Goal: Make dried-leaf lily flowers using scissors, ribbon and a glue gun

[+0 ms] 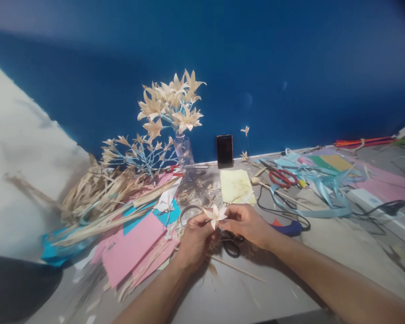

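Observation:
A small cream flower [216,216] with pointed petals is held low over the table, facing up. My left hand [196,235] has its fingers closed around the flower's base from the left. From the right, my right hand [246,220] pinches a petal edge between thumb and fingers. Black-handled scissors [231,247] lie just beneath my hands, partly covered by them. Behind my left hand is a roll of tape [189,213], half hidden. A thin stick [238,268] rests on the table in front of the scissors.
A clear bottle [184,155] holds cream flowers [172,101] on blue stems. Dried husks [87,191] and pink sheets [135,247] spread left. A phone [224,151] leans on the wall behind yellow paper [236,186]. Red scissors [283,178], blue ribbon [334,202] and a blue glue gun [288,228] lie right.

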Available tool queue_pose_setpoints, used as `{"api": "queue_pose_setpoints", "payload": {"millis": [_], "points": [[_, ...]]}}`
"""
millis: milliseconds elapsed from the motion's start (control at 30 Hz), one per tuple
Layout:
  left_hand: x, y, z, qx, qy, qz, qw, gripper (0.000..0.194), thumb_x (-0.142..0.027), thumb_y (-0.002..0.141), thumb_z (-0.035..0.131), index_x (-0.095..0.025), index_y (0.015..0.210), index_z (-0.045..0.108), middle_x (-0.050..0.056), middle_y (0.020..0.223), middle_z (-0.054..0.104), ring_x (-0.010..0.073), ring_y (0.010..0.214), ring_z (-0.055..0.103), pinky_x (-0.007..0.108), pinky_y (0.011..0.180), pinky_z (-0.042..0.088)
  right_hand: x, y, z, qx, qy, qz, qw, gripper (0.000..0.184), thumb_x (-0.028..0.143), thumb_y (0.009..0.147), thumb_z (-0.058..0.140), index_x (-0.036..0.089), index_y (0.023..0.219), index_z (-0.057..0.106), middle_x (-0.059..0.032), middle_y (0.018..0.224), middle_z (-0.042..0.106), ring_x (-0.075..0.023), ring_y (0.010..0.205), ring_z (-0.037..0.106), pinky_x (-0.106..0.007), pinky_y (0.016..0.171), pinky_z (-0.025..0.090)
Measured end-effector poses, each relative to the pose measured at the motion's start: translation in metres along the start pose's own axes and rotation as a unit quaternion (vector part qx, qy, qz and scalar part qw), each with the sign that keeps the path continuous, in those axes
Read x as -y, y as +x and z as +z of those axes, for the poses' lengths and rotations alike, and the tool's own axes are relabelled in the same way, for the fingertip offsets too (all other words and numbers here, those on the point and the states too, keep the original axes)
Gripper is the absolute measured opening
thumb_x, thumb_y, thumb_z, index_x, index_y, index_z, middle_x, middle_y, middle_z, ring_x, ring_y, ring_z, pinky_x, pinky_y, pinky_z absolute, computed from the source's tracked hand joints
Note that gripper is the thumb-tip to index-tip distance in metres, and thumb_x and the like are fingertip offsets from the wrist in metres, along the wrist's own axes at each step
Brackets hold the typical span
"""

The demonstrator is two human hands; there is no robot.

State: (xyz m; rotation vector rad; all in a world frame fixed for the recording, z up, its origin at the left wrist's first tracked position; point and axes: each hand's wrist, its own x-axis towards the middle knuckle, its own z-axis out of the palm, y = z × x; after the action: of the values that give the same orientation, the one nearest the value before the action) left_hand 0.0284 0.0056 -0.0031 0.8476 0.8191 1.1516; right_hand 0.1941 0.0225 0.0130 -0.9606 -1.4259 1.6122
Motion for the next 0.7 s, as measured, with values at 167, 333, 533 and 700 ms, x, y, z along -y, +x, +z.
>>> {"api": "queue_pose_setpoints", "payload": {"millis": [167,333,533,700], "points": [[-0.0007,-0.0026,0.0004,-0.016,0.079,0.013,0.997,0.029,-0.04,0.072,0.081,-0.013,0.066,0.072,-0.003,0.053,0.045,0.0062,0.049,0.035,0.022,0.048,0.024,-0.0027,0.0038,-0.0036,-0.021,0.019,0.011,1.0,0.031,0.042,0.068,0.081,0.014,0.07,0.068,0.0028,0.055,0.055,-0.0068,0.048,0.038,-0.022,0.045,0.023],[0.0004,-0.004,0.0007,-0.054,0.103,0.033,0.993,0.032,-0.041,0.074,0.079,-0.014,0.06,0.07,-0.003,0.052,0.044,0.0062,0.048,0.035,0.022,0.048,0.023,-0.0034,0.0053,-0.0016,-0.026,0.044,0.03,0.998,0.035,0.045,0.065,0.082,0.014,0.069,0.066,0.0048,0.053,0.05,-0.0062,0.046,0.036,-0.022,0.045,0.021],[-0.0011,-0.0025,0.0022,-0.033,0.055,0.03,0.997,0.032,-0.038,0.071,0.083,-0.018,0.095,0.076,-0.003,0.062,0.053,0.0053,0.05,0.039,0.02,0.048,0.029,-0.0075,0.0034,0.0016,-0.041,0.033,0.011,0.999,0.028,0.039,0.067,0.08,0.015,0.066,0.066,0.0059,0.051,0.046,-0.0062,0.047,0.033,-0.023,0.046,0.02],[-0.0046,-0.0012,0.0051,0.0,-0.005,0.013,1.0,0.044,-0.029,0.068,0.086,-0.022,0.108,0.069,-0.004,0.072,0.058,0.0029,0.047,0.042,0.018,0.044,0.029,-0.0033,0.0037,0.0023,-0.097,0.039,-0.014,0.994,0.017,0.03,0.067,0.076,0.014,0.065,0.07,0.0046,0.048,0.049,-0.0065,0.046,0.035,-0.023,0.045,0.02]]}}
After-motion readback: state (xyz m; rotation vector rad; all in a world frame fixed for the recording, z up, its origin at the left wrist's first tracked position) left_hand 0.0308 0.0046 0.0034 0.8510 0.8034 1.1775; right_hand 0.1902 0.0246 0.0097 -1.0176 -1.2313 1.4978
